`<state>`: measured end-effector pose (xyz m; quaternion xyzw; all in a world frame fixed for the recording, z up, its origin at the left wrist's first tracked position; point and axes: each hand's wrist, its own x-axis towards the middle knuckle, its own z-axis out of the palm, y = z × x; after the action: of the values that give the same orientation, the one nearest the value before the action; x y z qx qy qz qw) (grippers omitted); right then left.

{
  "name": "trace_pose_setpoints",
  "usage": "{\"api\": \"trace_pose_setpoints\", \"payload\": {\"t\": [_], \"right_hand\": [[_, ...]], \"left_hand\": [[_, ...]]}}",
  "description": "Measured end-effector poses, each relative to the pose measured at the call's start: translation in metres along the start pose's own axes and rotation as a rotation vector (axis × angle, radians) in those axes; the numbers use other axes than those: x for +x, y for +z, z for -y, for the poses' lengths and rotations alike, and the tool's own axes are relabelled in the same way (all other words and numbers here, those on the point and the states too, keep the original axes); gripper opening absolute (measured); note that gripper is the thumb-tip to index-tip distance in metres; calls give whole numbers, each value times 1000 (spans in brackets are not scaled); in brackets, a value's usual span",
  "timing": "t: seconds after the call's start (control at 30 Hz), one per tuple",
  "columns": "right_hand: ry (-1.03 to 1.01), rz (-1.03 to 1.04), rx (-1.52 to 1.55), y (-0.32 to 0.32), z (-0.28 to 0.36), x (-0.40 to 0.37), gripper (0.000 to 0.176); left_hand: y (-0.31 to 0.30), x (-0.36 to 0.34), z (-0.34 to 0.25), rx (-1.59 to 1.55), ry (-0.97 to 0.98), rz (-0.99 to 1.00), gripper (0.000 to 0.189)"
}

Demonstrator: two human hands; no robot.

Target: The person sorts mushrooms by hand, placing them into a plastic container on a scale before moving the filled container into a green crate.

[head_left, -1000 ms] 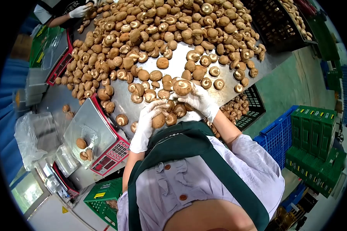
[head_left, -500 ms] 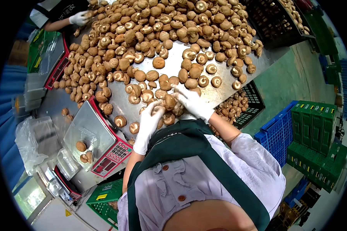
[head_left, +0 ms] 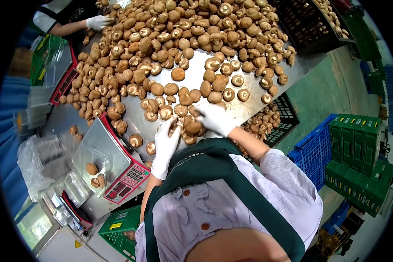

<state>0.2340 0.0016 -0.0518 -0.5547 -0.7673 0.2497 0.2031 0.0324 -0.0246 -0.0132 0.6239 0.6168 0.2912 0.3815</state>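
Here are the two gloved hands, fingertips turned toward each other over a small cluster of mushrooms (head_left: pixel 191 125) at the near side of the tabletop (head_left: pixel 196 63); the left hand (head_left: pixel 167 142) bends its fingers in at the cluster's eight o'clock, the right hand (head_left: pixel 215 119) comes at it from two. Whether either has a firm grip, one cannot tell, as the fingers hide the contact. Working close to the apron (head_left: pixel 205 162) probably lets both reach the cluster comfortably. Up at twelve, the big pile (head_left: pixel 179 30) crowds the far side, with looser mushrooms strewn between. Round at eight sits the scale (head_left: pixel 120 153), a clear tub (head_left: pixel 101 158) on it with a few mushrooms inside, likely placed for easy reach. At three, a black basket (head_left: pixel 289 121) waits beyond the edge; near eleven, a co-worker's hand (head_left: pixel 99 22) touches the pile's fringe. The apron blocks the tabletop's nearest edge.
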Motion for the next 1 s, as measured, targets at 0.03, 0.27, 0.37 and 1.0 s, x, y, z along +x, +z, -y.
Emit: {"api": "trace_pose_setpoints", "payload": {"t": [0.03,0.27,0.37,1.0], "right_hand": [[-45,-71,-25,9,5,-2,20],[2,-271,-217,-20,5,15,27],[44,-215,-430,-24,-7,28,34],[630,-51,1902,-51,1,17,27]], "left_hand": [[0,1,-1,33,63,-3,34],[-3,-2,-3,103,70,81,34],[-3,-1,-2,79,68,72,34],[-11,9,-13,-197,-15,7,34]]}}
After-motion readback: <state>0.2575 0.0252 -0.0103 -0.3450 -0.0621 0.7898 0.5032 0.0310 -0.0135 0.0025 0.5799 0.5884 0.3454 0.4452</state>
